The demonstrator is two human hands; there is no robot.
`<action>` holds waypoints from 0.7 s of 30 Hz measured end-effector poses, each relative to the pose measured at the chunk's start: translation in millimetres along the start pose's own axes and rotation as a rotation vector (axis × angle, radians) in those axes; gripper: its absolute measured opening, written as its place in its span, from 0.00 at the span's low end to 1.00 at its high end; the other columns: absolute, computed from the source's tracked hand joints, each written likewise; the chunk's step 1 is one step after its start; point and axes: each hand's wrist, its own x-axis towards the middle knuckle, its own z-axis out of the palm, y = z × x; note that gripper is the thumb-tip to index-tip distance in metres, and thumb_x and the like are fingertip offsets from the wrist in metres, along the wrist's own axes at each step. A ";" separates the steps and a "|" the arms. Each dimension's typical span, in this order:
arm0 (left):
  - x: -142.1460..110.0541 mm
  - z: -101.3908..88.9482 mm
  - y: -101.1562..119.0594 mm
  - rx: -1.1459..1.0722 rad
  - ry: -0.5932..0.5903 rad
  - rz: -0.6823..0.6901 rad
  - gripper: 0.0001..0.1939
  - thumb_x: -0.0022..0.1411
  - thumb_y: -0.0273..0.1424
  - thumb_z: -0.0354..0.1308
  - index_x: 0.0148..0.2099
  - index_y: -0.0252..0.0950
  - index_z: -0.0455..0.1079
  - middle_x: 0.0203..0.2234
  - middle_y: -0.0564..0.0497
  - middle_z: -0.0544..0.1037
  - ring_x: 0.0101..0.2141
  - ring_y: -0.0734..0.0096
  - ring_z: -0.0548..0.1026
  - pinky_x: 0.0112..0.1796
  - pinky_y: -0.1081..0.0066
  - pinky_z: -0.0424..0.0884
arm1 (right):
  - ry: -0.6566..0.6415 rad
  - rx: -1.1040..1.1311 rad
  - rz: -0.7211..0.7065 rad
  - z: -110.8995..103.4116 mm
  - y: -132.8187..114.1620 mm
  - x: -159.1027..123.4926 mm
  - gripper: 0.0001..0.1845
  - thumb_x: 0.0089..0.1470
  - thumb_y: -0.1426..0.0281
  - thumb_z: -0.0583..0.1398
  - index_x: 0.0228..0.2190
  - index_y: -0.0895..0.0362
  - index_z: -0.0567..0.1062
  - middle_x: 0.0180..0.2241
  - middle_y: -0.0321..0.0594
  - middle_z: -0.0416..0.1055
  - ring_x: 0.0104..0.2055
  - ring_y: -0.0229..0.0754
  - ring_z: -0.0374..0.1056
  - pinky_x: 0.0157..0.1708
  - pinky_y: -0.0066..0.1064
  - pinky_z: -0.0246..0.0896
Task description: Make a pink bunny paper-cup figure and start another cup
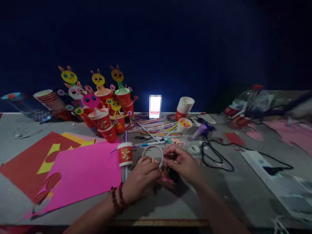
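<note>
A thin white ring, which looks like a roll of tape (153, 147), stands on edge between my hands. My left hand (146, 173), with dark red beads at its wrist, curls its fingers around the lower part of the ring. My right hand (179, 158) pinches at the ring's right edge with thumb and forefinger. Below the fingers lies a small pink and dark red paper piece (167, 180), partly hidden. Just left of my left hand, a red paper cup (125, 154) with a gold print has purple and white sticks at its ends.
Paper-cup figures with animal faces (101, 119) stand at the back left, near stacked cups (50, 101). Pink card (90, 172) overlaps red card (21, 165). Sticks (153, 128), a cup of yellow bits (184, 124), a black cable (220, 165) and a power strip (265, 178) lie beyond.
</note>
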 end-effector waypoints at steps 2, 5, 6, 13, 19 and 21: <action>1.8 -1.8 0.5 -0.018 0.015 -0.016 0.09 0.69 0.25 0.48 0.42 0.35 0.70 0.33 0.47 0.74 0.37 0.65 0.67 0.43 0.63 0.64 | -0.029 -0.036 -0.022 -1.6 0.2 0.8 0.06 0.53 0.69 0.66 0.28 0.54 0.74 0.34 0.37 0.69 0.41 0.43 0.67 0.42 0.33 0.61; 3.6 -4.9 1.3 -0.048 0.021 -0.030 0.11 0.69 0.24 0.46 0.42 0.35 0.70 0.32 0.47 0.74 0.36 0.65 0.68 0.42 0.63 0.65 | -0.026 0.008 -0.007 -2.9 2.4 0.7 0.07 0.53 0.68 0.67 0.28 0.54 0.74 0.32 0.36 0.69 0.39 0.42 0.67 0.40 0.32 0.62; 3.8 -5.8 1.5 -0.059 0.019 -0.028 0.11 0.69 0.24 0.46 0.42 0.35 0.70 0.32 0.47 0.74 0.36 0.65 0.68 0.42 0.63 0.65 | -0.011 0.052 0.013 -3.0 3.4 0.4 0.06 0.53 0.67 0.67 0.30 0.53 0.74 0.33 0.36 0.69 0.39 0.42 0.67 0.39 0.32 0.63; 2.2 -5.9 2.2 -0.082 -0.005 -0.001 0.11 0.66 0.22 0.48 0.44 0.36 0.70 0.34 0.46 0.74 0.38 0.64 0.69 0.44 0.61 0.64 | -0.051 0.055 0.076 -3.7 3.8 0.8 0.06 0.54 0.66 0.66 0.31 0.54 0.75 0.33 0.36 0.68 0.38 0.41 0.66 0.38 0.30 0.64; 2.1 -7.3 0.2 -0.057 0.001 -0.010 0.12 0.67 0.22 0.48 0.45 0.36 0.71 0.33 0.47 0.73 0.36 0.64 0.68 0.41 0.62 0.64 | -0.040 0.218 0.159 -1.5 7.2 -0.6 0.09 0.53 0.66 0.67 0.36 0.53 0.74 0.36 0.36 0.69 0.39 0.40 0.68 0.37 0.29 0.65; 1.8 -7.3 -0.4 -0.035 -0.005 -0.004 0.11 0.67 0.22 0.48 0.45 0.35 0.71 0.31 0.47 0.72 0.35 0.64 0.67 0.40 0.63 0.64 | -0.042 0.215 0.163 -0.6 8.3 -1.4 0.09 0.53 0.67 0.67 0.37 0.53 0.75 0.36 0.37 0.69 0.39 0.40 0.68 0.37 0.29 0.65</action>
